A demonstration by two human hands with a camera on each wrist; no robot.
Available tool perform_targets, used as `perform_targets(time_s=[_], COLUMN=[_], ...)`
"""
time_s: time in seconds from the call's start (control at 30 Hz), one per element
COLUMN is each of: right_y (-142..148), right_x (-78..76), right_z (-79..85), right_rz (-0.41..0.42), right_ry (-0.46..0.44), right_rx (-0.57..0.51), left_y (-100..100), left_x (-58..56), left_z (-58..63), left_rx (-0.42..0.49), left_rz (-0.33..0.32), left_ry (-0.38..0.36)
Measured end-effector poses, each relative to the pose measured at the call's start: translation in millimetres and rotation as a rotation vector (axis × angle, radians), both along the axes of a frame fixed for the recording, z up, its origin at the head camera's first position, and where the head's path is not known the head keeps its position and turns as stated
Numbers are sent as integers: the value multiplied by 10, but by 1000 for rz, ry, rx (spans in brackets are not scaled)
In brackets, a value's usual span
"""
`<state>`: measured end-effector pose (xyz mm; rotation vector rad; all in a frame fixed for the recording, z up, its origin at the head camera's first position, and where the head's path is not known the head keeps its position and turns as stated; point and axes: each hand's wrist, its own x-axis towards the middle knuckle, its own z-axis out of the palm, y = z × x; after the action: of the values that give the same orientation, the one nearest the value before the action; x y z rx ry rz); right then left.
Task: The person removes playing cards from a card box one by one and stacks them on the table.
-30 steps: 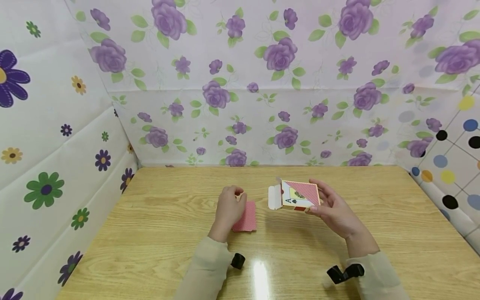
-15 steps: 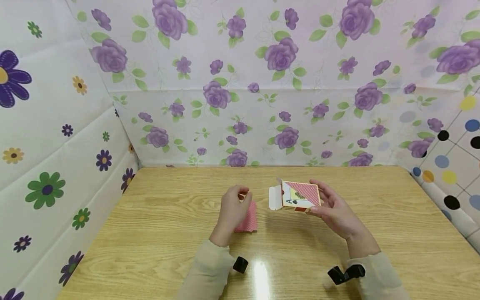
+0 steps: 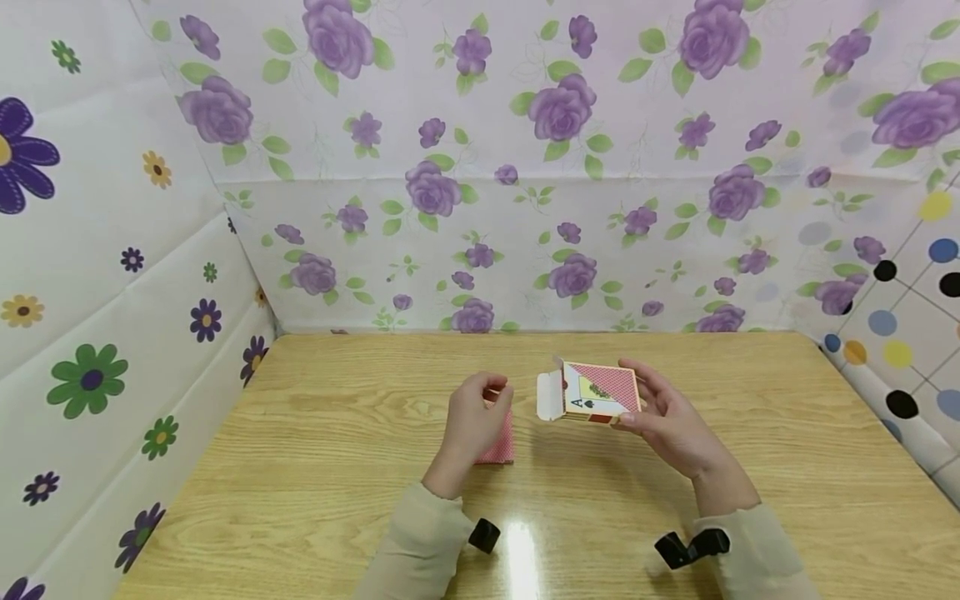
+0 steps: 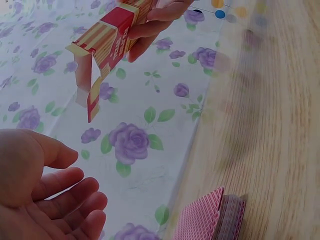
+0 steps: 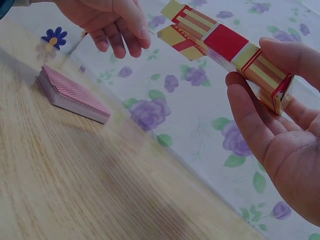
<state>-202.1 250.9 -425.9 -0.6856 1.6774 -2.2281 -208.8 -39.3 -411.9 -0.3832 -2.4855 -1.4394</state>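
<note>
My right hand holds a playing-card box above the table, thumb on the near side and fingers on the far side. An ace of spades is printed on its face. Its lid flap hangs open on the end toward my left hand. A deck of cards with red patterned backs lies on the table, partly covered by my left hand in the head view. In the left wrist view the fingers of that hand are loosely bent, holding nothing. The right wrist view shows the deck stacked on the wood, apart from both hands.
The wooden table reaches back to a wall of purple-flowered cloth. Patterned cloths hang at the left and right sides. Black wrist devices sit by the sleeves.
My left hand has drifted a little right over the deck, toward the box. My right hand and the card box have stayed in place.
</note>
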Motion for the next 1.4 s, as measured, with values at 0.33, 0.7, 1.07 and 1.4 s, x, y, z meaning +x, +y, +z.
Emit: perform_targets(time_s=[0.33, 0.7, 1.07, 1.4], right_y=[-11, -2, -21, -28], right_x=[1, -7, 7, 13], right_z=[-6, -18, -8, 5], right_rz=[7, 9, 6, 3], right_ry=[-8, -10, -12, -18], right_rx=[-4, 1, -2, -5], left_y=[32, 65, 96, 141], left_x=[34, 54, 69, 164], left_z=[34, 61, 48, 228], left_rx=[35, 117, 223, 317], left_rz=[-7, -29, -64, -101], left_ry=[-6, -20, -123, -170])
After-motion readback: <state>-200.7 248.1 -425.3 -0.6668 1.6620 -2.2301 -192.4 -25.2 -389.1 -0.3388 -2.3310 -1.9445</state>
